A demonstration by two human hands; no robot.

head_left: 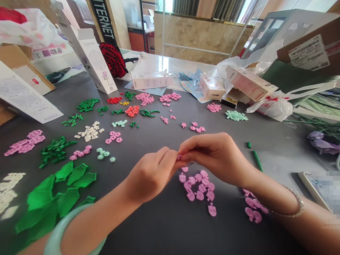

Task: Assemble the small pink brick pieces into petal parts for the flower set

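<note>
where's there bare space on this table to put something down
Dark tabletop is bare at the near edge, between the left forearm and loose pink petals, and at right, between the long green stick and purple flower. The left side is crowded with green leaves and small piles.

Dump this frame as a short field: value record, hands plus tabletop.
left_hand: left hand, pinching small pink piece
right_hand: right hand, on same piece
held_piece_shape: mostly hidden by fingers
near_hands: loose pile of rounded pink pieces
left_side: large green leaf pieces
right_side: green rod, purple flower
back: upright white box, white plastic bag
wrists: pale green bangle left, beaded bracelet right
</note>
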